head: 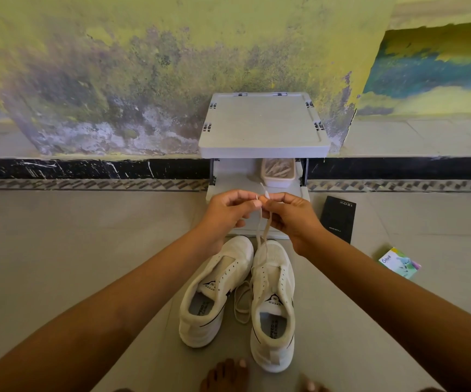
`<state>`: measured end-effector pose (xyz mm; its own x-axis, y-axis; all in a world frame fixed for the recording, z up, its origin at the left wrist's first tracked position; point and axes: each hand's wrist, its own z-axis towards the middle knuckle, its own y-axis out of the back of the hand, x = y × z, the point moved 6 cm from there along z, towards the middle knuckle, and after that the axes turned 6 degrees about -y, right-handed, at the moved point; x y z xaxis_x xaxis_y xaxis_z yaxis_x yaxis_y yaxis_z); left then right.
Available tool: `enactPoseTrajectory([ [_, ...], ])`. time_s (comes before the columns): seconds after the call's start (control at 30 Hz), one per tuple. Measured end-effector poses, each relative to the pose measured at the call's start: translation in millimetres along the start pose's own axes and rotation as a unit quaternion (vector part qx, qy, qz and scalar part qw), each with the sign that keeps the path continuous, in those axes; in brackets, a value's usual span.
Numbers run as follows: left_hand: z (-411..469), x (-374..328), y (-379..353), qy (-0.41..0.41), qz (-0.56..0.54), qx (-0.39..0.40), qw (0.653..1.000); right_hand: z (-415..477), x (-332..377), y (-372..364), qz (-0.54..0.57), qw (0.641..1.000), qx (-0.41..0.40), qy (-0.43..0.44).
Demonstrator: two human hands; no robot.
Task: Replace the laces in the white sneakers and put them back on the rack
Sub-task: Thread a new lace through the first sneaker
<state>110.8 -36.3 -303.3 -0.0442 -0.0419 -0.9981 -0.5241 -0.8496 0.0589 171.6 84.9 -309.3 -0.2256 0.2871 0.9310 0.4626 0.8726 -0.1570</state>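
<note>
Two white sneakers stand side by side on the pale tiled floor (59, 250), toes pointing to the floor's far edge, where a black speckled skirting meets a mottled, peeling yellow-green wall (115, 80). The left sneaker (216, 292) is unlaced, its tongue bare between rows of small round eyelets. The right sneaker (272, 306), of knit fabric with a printed tongue label, has a flat cream woven lace (262, 233) rising from its front eyelets in two strands.

Both strands end in the hands, which are raised above the toes. The left hand (228, 210) pinches one end between thumb and forefinger, the other fingers curled under. The right hand (293, 216) pinches the other end in the same way, its knuckles just beside the left's. The stiff, clear lace tips stick up above the fingers.

A loose lace (241, 304), flat and looped, lies on the floor between the two sneakers.

The rack (262, 123), grey plastic with a square, rimmed top and dark clips at its edges, stands at the floor's far edge against the wall. At the right rear corner of its lower shelf sits a translucent rectangular tub (278, 172) with pale strips inside.

A matte black box (339, 219) lies flat to the right of the rack, and a small glossy printed carton (399, 263) lies nearer. Bare toes (228, 374) show at the bottom.
</note>
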Motion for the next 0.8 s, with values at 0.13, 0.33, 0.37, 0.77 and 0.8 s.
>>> enactPoseTrajectory([
  [0.13,4,-2,2,-0.011,-0.007,-0.01,1.0,-2,0,-2,0.022,1.0,0.02,-0.006],
  [0.33,11,-9,9,-0.033,-0.047,-0.038,0.998,-7,4,-10,-0.004,0.999,0.034,0.021],
  [0.37,11,-8,9,-0.033,-0.058,-0.042,0.997,-7,4,-11,-0.015,0.999,0.034,0.025],
  [0.77,8,-1,7,0.0,-0.111,-0.063,0.992,-7,9,-11,-0.134,0.982,0.035,0.13],
  [0.8,8,0,7,0.002,-0.112,-0.064,0.992,-6,8,-11,-0.142,0.981,0.033,0.13],
])
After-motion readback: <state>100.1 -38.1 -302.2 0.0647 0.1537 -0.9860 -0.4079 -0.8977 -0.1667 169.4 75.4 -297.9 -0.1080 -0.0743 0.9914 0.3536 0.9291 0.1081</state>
